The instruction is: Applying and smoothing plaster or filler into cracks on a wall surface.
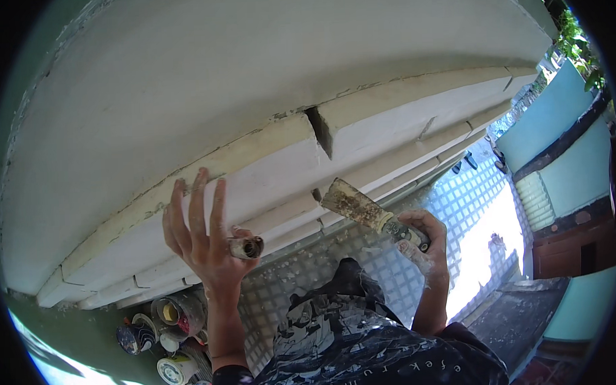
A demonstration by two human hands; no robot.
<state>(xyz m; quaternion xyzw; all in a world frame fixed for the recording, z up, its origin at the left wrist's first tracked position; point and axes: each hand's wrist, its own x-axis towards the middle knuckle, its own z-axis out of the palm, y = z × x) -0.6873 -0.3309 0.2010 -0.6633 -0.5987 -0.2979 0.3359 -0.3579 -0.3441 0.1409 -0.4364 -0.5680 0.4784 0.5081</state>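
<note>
My left hand (200,240) reaches up to the cream edge strip (265,138) of a stepped white wall moulding, its long fingers stretched out against it. Between thumb and palm it keeps a short, dirty cylinder (247,247) with a round hollow-looking end; the rest of this piece is hidden by the hand. My right hand (425,241) is wrapped round the handle of a putty knife (363,207). Its wide blade, crusted with brown and cream residue, points up and left, near the lower moulding. A dark slot (319,132) cuts through the strip above the blade.
Paint cans and buckets (177,368) are grouped at the lower left by a green wall (89,336). Below lies a tiled floor (481,207) with a bright sunlit patch. A dark panel (516,317) and a light blue wall (571,156) stand at the right.
</note>
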